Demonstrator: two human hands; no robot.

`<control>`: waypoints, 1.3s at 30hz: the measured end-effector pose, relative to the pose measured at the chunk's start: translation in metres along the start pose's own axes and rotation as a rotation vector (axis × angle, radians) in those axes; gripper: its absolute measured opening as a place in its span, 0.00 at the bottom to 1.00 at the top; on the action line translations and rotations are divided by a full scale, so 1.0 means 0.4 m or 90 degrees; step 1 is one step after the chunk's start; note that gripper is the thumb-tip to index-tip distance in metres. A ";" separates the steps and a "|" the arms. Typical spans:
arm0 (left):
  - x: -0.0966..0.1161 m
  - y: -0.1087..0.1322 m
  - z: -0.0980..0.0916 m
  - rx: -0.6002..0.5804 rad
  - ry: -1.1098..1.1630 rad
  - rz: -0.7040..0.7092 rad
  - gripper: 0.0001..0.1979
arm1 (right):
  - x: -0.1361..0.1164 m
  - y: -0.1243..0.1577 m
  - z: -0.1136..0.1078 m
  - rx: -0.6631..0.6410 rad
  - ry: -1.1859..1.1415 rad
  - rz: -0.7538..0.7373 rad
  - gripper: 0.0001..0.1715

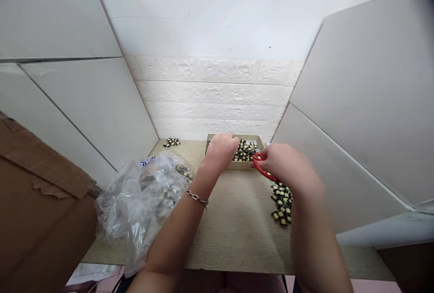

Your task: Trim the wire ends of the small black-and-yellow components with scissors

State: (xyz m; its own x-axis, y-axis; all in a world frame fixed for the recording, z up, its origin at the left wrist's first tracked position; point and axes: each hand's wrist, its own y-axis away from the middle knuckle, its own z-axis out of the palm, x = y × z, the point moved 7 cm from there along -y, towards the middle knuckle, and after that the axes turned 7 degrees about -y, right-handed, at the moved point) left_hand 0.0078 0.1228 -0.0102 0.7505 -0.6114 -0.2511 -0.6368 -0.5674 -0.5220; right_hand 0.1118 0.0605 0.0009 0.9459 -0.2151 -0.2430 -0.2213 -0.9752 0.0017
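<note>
My right hand (280,162) is closed on a pair of scissors (259,157) with red handles, their dark blades reaching over a shallow cardboard box (244,165). Inside the box lie many small black and pale-yellow pieces (244,152). Above the box's left part is my left hand (222,148), its fingers curled together; whatever they hold is hidden behind the hand. A chain bracelet (196,197) circles my left wrist. Just below my right hand, a pile of the same black and yellow pieces (282,202) lies on the table, partly covered by my forearm.
A crumpled clear plastic bag (135,202) with more pieces inside lies left of my left forearm. Behind it sits a small cluster of pieces (172,142). A brown cardboard box (40,220) stands at far left. White panels and a brick-patterned wall (224,94) enclose the wooden table (237,229).
</note>
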 end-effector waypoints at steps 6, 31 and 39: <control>-0.035 0.020 -0.133 0.266 0.097 -0.083 0.11 | 0.011 0.050 -0.058 0.047 -0.052 -0.041 0.21; -0.018 0.113 -0.296 0.647 0.133 -0.087 0.12 | -0.017 0.135 -0.128 0.251 -0.078 -0.188 0.26; -0.013 0.121 -0.301 0.677 0.156 -0.066 0.14 | -0.021 0.141 -0.131 0.270 -0.084 -0.196 0.26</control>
State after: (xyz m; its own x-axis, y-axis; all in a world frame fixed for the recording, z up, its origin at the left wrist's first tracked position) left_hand -0.0482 0.0320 0.0639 0.6607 -0.7484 -0.0583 -0.0064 0.0721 -0.9974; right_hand 0.1039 0.0047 0.0538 0.9503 0.1129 -0.2900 -0.0402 -0.8795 -0.4742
